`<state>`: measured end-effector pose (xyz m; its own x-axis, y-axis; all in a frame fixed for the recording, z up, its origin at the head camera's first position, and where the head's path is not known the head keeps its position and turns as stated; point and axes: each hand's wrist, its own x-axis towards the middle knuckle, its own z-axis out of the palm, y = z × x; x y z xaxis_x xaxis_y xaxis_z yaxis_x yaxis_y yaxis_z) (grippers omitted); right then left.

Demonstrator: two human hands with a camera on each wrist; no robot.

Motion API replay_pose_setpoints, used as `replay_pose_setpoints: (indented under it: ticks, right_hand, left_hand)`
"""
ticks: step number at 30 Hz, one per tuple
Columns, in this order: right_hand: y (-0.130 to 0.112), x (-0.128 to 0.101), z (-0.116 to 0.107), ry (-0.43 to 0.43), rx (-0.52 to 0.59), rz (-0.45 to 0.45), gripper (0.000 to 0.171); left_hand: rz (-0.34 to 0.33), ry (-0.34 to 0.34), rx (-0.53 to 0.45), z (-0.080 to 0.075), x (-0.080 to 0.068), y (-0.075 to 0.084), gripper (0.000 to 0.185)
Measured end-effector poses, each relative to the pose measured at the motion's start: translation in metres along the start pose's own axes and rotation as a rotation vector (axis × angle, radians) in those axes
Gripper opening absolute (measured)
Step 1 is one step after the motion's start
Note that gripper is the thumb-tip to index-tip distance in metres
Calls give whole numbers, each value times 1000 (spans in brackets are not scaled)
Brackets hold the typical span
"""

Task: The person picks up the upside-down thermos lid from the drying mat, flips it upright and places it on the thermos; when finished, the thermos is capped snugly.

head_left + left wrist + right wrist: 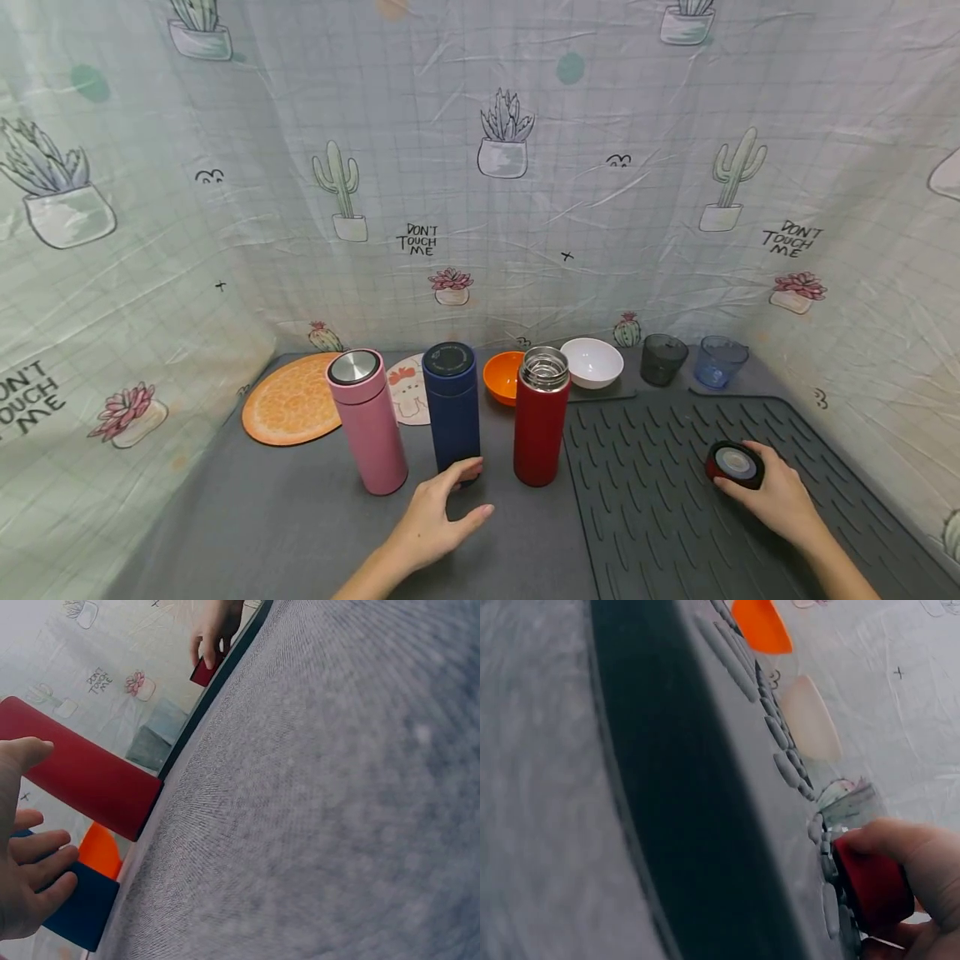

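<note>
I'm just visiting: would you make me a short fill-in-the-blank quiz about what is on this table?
1. The right hand grips a red lid on the dark ribbed ____.
2. The red flask stands with its top ____.
3. The left hand is nearest the ____ flask.
4. The pink flask stands in front of the ____ slice placemat.

Missing words: mat; open; blue; orange
</note>
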<state>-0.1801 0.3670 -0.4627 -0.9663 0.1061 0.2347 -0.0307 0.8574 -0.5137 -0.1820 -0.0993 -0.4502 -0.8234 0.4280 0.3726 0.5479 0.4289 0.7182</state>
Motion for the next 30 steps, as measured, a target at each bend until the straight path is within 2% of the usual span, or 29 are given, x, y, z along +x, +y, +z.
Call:
replay_pose_setpoints:
  ticks: [5,10,13,18,21,30]
  right_hand:
    - [-8,-1,6,78,1,3,83]
    - [-38,-3,12,145,59,-50,79]
    - [-62,-5,15,180,86,-105,77]
    - [-103,-11,21,207,146,-252,75]
    - [-127,-16,26,193,197,-336,76]
    - [-189,-26,42,39,301,-504,79]
  left_hand:
    - [-16,-14,-101,-1,1,0,47]
    - [-55,-46,-209,-2,1,1,44]
    - [-80,-57,-278,-3,2,6,42]
    - [-100,-54,-373,-9,3,26,41]
    - [-114,-54,-412,-12,4,33,40]
    - [-169,-55,-500,-5,10,26,39]
